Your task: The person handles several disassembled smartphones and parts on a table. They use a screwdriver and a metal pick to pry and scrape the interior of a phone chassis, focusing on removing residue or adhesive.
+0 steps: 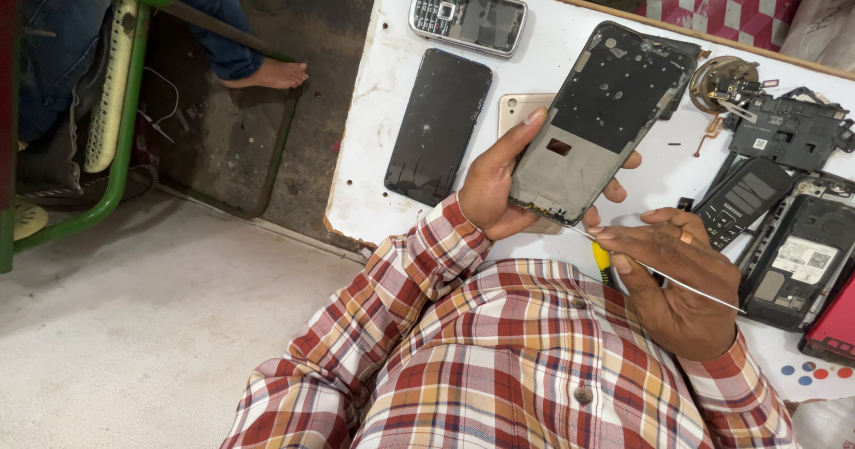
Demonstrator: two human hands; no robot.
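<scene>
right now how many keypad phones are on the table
2: a silver keypad phone at the table's far edge, and a black keypad phone right of the right hand. Others may be hidden among the parts.

A red phone is cut off by the right edge.

We look down on a pale, gritty concrete floor, a dark worn mat beyond it, a green metal frame at left, and the chipped white worktable.
</scene>
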